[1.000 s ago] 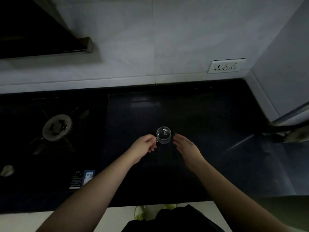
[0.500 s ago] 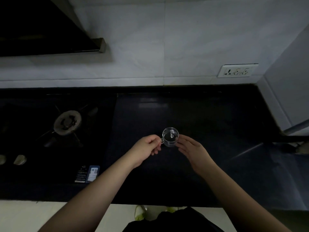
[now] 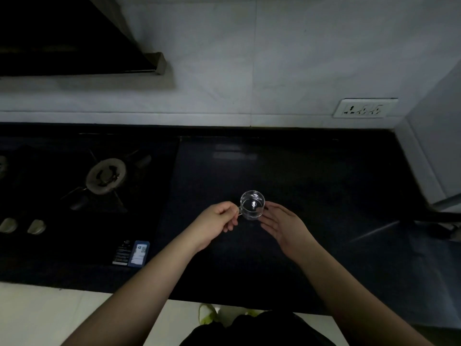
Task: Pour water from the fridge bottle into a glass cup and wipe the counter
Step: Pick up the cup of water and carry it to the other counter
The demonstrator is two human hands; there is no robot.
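A: The glass cup (image 3: 252,205) stood upright on the dark tabletop (image 3: 311,186). The left hand (image 3: 216,222) pinched its handle, fingers curled; the right hand (image 3: 283,224) lay flat against its side, fingers straight.

B: Best to steady it — settle it square before letting go (glass slides on polished stone).

A: Agreed. No bottle or cloth showed, and the dimness hid whether the cup held water.

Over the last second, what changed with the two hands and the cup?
The right hand closed in from a small gap until its straight fingers touch the side of the cup. The left hand kept pinching the handle throughout. The cup stayed upright at the same spot on the counter; the apparent shift of the stove is head movement.
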